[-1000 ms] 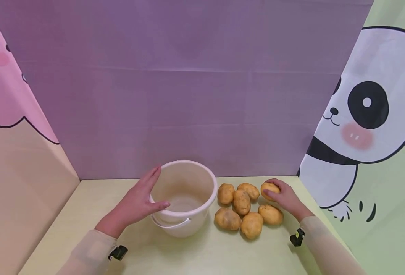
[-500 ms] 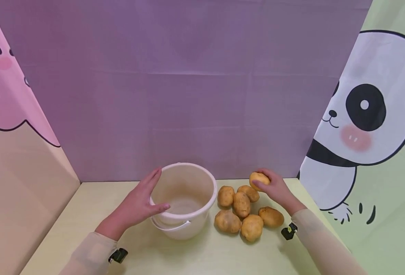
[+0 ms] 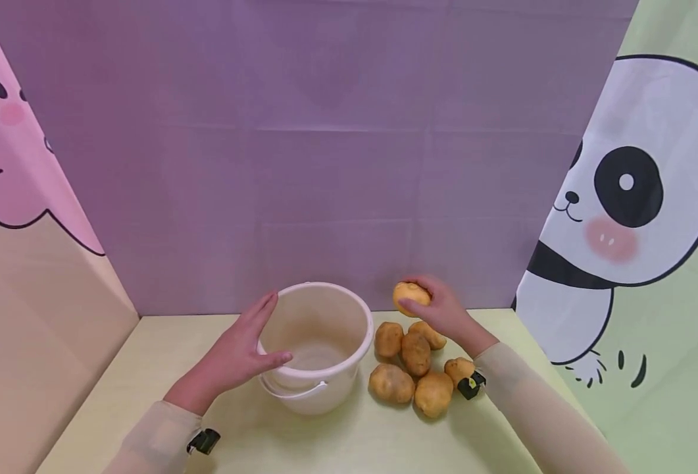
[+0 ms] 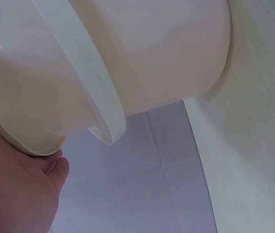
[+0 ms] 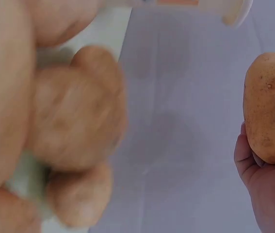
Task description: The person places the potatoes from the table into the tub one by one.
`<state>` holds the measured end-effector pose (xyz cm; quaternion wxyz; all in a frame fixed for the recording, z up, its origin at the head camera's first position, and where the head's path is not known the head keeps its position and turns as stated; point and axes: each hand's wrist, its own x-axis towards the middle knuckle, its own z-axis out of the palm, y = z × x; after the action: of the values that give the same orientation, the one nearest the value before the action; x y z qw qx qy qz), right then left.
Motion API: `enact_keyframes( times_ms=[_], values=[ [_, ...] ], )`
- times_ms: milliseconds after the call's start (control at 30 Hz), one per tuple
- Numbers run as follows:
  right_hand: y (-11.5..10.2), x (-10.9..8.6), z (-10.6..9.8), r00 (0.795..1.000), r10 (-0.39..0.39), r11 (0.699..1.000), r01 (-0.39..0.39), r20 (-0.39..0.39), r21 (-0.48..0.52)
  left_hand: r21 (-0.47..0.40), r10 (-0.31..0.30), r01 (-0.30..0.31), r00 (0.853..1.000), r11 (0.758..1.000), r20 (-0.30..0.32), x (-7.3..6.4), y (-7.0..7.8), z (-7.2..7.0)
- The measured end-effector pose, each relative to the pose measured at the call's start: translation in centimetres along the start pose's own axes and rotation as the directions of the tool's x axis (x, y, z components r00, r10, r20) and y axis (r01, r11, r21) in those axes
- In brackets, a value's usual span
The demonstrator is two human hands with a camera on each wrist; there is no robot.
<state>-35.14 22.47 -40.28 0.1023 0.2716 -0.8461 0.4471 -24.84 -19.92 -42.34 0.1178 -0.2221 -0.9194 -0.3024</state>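
Note:
My left hand [image 3: 239,355] rests against the left side of the rim of a pale pink plastic bucket [image 3: 339,382], fingers extended and thumb spread along the rim. In the left wrist view the bucket's wall [image 4: 166,53] and white handle [image 4: 91,73] fill much of the picture, with the hand [image 4: 21,184] at the rim. My right hand [image 3: 443,309] grips a yellow-brown potato [image 3: 409,297] above the back of a potato group, right of the bucket. The right wrist view shows that potato [image 5: 268,107] with thumb and fingers around it; part is cut off by the frame edge.
Several potatoes [image 3: 391,384] lie grouped on the pale table [image 3: 254,441], close to the bucket's right side. One potato [image 3: 456,370] is partly covered by the right wrist's camera. A purple backdrop [image 3: 337,197] stands behind, with cartoon-printed side panels.
The right hand has lifted the potato from the group's right back and carried it left, closer to the bucket. The left hand and the bucket have stayed in place.

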Motion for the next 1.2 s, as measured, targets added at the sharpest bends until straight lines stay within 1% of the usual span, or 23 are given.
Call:
enact_keyframes(
  times_ms=[167,367,500,700,867,967,1067,1200],
  values=[
    [-2.6,1.1,1.5,0.997,-0.064,0.998,0.063,0.041,0.025,0.009,0.002,-0.002,1.0,1.0,0.001,-0.1,0.0,0.0],
    [-5.2,2.6,3.5,0.988,-0.117,0.992,0.113,0.097,0.05,0.001,-0.005,0.005,1.0,1.0,-0.009,-0.1,-0.3,0.1],
    [-6.2,3.4,4.8,0.98,-0.151,0.988,0.144,0.131,0.059,-0.008,-0.009,0.009,1.0,1.0,-0.017,-0.2,-0.4,0.4],
    [-7.5,4.4,6.6,0.966,-0.186,0.982,0.185,0.178,0.022,-0.022,0.001,-0.002,1.0,1.0,-0.021,0.0,-0.2,0.4],
    [-8.6,5.3,8.5,0.945,-0.241,0.969,0.247,0.221,0.0,-0.031,0.003,-0.004,1.0,1.0,-0.03,-0.1,-0.2,0.2],
    [-8.9,5.7,9.6,0.934,-0.269,0.96,0.28,0.235,-0.015,-0.029,0.02,-0.021,0.999,0.999,-0.037,-0.1,-0.2,0.3],
    [-9.1,6.0,10.4,0.933,-0.258,0.962,0.271,0.251,-0.018,-0.028,0.026,-0.027,0.999,0.999,-0.036,-0.1,-0.1,0.3],
    [-9.5,6.5,11.2,0.934,-0.217,0.971,0.237,0.285,-0.038,-0.026,0.018,-0.018,0.999,1.0,-0.033,0.0,-0.1,0.3]
  ],
)
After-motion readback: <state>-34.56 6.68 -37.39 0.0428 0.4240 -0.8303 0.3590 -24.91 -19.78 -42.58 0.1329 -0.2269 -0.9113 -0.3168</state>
